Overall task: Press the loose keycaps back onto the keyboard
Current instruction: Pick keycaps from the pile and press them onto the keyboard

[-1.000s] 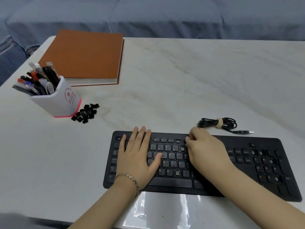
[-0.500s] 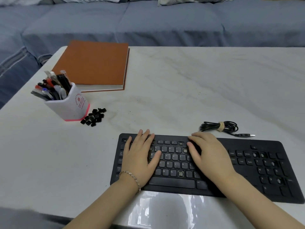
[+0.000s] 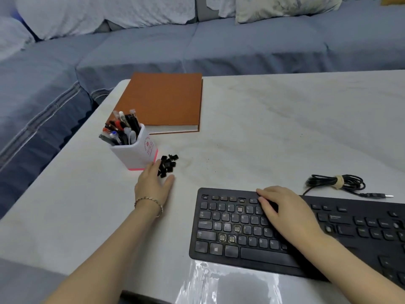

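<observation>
The left hand (image 3: 153, 185) has left the keyboard (image 3: 252, 254) for the keycaps (image 3: 168, 164) lying to its far left; whether it grips any is unclear. The right hand (image 3: 285, 213) rests relaxed on the keys, holding nothing.

Letters W, G, C, V, B and N read white on the black keyboard (image 3: 341, 238), a Windows logo (image 3: 215, 249) at its seven o'clock; red print on the pen holder (image 3: 135, 156), at ten o'clock, is illegible.
</observation>
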A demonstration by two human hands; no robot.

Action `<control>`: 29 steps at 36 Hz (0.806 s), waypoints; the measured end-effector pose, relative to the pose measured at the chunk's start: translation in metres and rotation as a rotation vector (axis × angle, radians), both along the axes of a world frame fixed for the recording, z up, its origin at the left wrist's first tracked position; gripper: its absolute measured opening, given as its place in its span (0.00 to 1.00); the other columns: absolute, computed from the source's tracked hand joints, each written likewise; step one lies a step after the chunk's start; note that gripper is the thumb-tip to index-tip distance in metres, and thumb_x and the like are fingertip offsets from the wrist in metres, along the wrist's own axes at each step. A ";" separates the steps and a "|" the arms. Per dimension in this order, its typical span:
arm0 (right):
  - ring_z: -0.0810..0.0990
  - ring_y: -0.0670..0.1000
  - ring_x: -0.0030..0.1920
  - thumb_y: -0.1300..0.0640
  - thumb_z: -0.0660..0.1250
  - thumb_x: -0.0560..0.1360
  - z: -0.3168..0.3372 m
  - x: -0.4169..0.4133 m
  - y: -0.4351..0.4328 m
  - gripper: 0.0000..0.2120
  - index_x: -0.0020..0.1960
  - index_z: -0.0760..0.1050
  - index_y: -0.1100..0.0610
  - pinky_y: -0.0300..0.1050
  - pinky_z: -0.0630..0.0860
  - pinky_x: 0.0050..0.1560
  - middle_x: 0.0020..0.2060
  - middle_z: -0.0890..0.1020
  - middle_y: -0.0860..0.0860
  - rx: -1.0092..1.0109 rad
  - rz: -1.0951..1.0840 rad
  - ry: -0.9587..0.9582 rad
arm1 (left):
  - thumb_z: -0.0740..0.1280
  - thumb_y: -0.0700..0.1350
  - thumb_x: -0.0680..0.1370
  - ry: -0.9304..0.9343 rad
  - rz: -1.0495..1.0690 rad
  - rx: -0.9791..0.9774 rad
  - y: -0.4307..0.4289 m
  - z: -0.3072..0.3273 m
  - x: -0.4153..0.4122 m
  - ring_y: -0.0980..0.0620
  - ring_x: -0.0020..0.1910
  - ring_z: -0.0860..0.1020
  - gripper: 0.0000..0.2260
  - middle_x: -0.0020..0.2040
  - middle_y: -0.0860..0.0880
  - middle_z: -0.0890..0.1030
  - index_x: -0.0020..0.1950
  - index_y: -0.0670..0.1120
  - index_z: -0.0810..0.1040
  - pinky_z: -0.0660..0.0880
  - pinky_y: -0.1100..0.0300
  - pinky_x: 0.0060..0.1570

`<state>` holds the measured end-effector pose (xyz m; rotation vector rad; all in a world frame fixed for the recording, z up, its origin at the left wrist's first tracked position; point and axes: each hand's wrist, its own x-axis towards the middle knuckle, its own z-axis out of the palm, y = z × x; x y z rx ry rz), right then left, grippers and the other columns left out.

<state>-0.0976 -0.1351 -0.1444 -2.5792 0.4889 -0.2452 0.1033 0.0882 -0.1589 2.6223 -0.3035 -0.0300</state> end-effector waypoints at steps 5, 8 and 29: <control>0.76 0.49 0.54 0.55 0.64 0.75 0.002 -0.001 0.001 0.12 0.57 0.79 0.53 0.38 0.66 0.52 0.52 0.81 0.47 0.008 -0.012 0.014 | 0.68 0.44 0.75 -0.006 -0.047 -0.077 -0.001 -0.006 0.007 0.42 0.62 0.65 0.17 0.63 0.44 0.73 0.63 0.42 0.76 0.61 0.56 0.63; 0.76 0.49 0.54 0.55 0.64 0.75 0.002 -0.002 0.001 0.12 0.57 0.79 0.54 0.38 0.66 0.54 0.52 0.80 0.47 0.014 -0.009 0.026 | 0.69 0.39 0.74 -0.003 -0.080 -0.143 0.000 -0.007 -0.002 0.42 0.57 0.70 0.10 0.55 0.45 0.75 0.54 0.40 0.80 0.65 0.57 0.58; 0.77 0.51 0.53 0.58 0.67 0.73 0.003 -0.003 0.002 0.12 0.56 0.80 0.55 0.37 0.66 0.52 0.50 0.81 0.48 0.043 -0.006 0.007 | 0.69 0.36 0.73 0.499 0.348 -0.975 0.000 0.032 -0.052 0.53 0.35 0.82 0.04 0.34 0.49 0.84 0.39 0.43 0.82 0.80 0.64 0.38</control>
